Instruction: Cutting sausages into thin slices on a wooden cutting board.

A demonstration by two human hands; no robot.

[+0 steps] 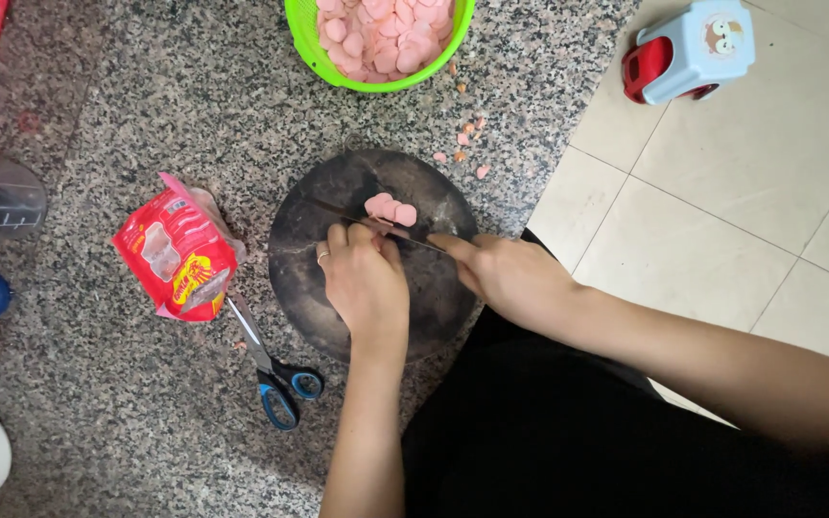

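Head view — knife slicing pink sausage.

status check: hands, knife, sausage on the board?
Left hand pins sausage on round dark board. Right hand grips knife, blade across board beside pink slices. Scissors and red packet lie left, off the board.

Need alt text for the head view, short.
A person's right hand draws a knife across pink sausage slices on a round dark board, left hand steadying. Nearby: green bowl of slices, red packet, scissors.
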